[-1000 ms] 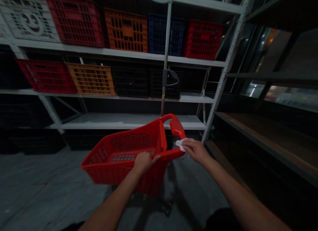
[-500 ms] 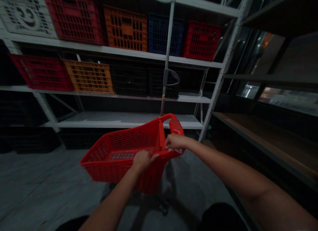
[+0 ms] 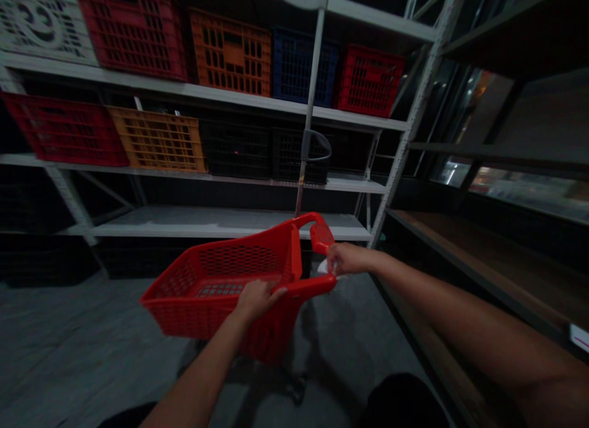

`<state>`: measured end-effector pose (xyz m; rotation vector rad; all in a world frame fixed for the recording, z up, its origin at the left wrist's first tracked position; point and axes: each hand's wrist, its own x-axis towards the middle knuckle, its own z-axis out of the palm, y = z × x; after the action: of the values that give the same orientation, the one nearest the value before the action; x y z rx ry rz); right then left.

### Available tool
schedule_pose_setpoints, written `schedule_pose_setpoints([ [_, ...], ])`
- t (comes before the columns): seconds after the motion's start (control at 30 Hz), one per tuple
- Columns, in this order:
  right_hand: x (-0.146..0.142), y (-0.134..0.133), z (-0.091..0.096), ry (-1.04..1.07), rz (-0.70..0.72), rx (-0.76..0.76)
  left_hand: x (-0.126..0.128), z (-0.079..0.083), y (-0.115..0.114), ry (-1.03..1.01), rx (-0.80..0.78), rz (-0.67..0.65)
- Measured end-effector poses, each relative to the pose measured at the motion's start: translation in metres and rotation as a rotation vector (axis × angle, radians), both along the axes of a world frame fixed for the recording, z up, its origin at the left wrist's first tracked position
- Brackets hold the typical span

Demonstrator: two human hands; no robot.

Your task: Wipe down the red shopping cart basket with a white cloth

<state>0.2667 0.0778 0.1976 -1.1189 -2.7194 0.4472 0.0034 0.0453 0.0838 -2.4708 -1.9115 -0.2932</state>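
A red plastic shopping cart (image 3: 202,311) stands on the floor in front of me, its basket pointing left and its handle at the right. My left hand (image 3: 256,300) is closed over the cart's near rim, the fingers curled inside and the thumb lying along the top. My right hand (image 3: 344,260) is at the cart's handle, closed around a crumpled white cloth or tissue (image 3: 323,266), part of which pokes out by the fingers. Exactly how the cloth touches the handle is hidden by the hand.
White metal shelving (image 3: 230,228) behind the cart bears plastic crates, among them an orange one (image 3: 230,53) and a yellow one (image 3: 159,139). A grey pole (image 3: 313,90) rises from behind the cart. At right stands wooden shelving (image 3: 460,244). Grey concrete floor (image 3: 69,348) lies at left.
My right hand has moved right along the handle, from beside the child-seat area to its outer end, with the white cloth. My left hand keeps its hold on the rim. The view has shifted slightly.
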Motion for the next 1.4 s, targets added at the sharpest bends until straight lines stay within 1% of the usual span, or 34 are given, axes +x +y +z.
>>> schedule_pose_setpoints([
  [0.07,0.014,0.001,-0.007,0.128,-0.005,0.076,-0.003,0.000,0.001,-0.007,-0.004,-0.006],
  [0.17,0.020,-0.001,-0.028,0.395,-0.084,0.181,-0.005,0.000,-0.002,-0.022,-0.001,-0.001],
  [0.23,0.016,-0.008,-0.043,0.549,-0.140,0.242,-0.002,0.000,-0.006,-0.103,0.096,-0.012],
  [0.3,0.009,-0.021,-0.053,0.626,-0.133,0.271,0.008,0.003,-0.013,-0.229,0.254,-0.043],
  [0.33,0.006,-0.028,-0.056,0.637,-0.108,0.272,0.015,0.005,-0.016,-0.282,0.322,-0.063],
  [0.37,0.004,-0.035,-0.057,0.635,-0.074,0.266,0.024,0.009,-0.020,-0.312,0.356,-0.089],
  [0.43,0.002,-0.047,-0.056,0.614,0.010,0.252,0.043,0.018,-0.027,-0.313,0.347,-0.145],
  [0.5,0.004,-0.048,-0.054,0.563,0.103,0.256,0.062,0.027,-0.032,-0.283,0.268,-0.172],
  [0.57,0.006,-0.037,-0.051,0.489,0.176,0.295,0.074,0.033,-0.035,-0.218,0.149,-0.148],
  [0.6,0.007,-0.027,-0.050,0.455,0.188,0.332,0.078,0.035,-0.036,-0.181,0.102,-0.123],
  [0.67,0.007,-0.005,-0.049,0.413,0.161,0.424,0.082,0.037,-0.036,-0.112,0.053,-0.067],
  [0.73,0.005,0.013,-0.049,0.409,0.087,0.510,0.081,0.036,-0.034,-0.070,0.059,-0.013],
  [0.8,0.001,0.016,-0.050,0.431,0.016,0.539,0.079,0.034,-0.031,-0.047,0.070,0.020],
  [0.87,-0.003,0.002,-0.052,0.475,0.004,0.470,0.075,0.032,-0.028,-0.040,0.081,0.020],
  [1.0,-0.005,-0.040,-0.056,0.605,0.113,0.160,0.065,0.029,-0.027,-0.046,0.092,-0.007],
  [1.03,-0.005,-0.045,-0.057,0.627,0.135,0.115,0.062,0.029,-0.028,-0.045,0.089,-0.010],
  [1.07,-0.004,-0.046,-0.058,0.635,0.147,0.102,0.059,0.028,-0.028,-0.045,0.084,-0.014],
  [1.13,-0.002,-0.034,-0.058,0.611,0.140,0.163,0.054,0.028,-0.030,-0.044,0.076,-0.026],
  [1.3,-0.002,0.026,-0.056,0.497,0.029,0.454,0.041,0.030,-0.035,-0.053,0.072,-0.073],
  [1.33,-0.003,0.033,-0.055,0.475,0.001,0.494,0.040,0.031,-0.036,-0.055,0.074,-0.082],
  [1.4,-0.007,0.038,-0.051,0.442,-0.020,0.539,0.041,0.037,-0.042,-0.072,0.087,-0.076],
])
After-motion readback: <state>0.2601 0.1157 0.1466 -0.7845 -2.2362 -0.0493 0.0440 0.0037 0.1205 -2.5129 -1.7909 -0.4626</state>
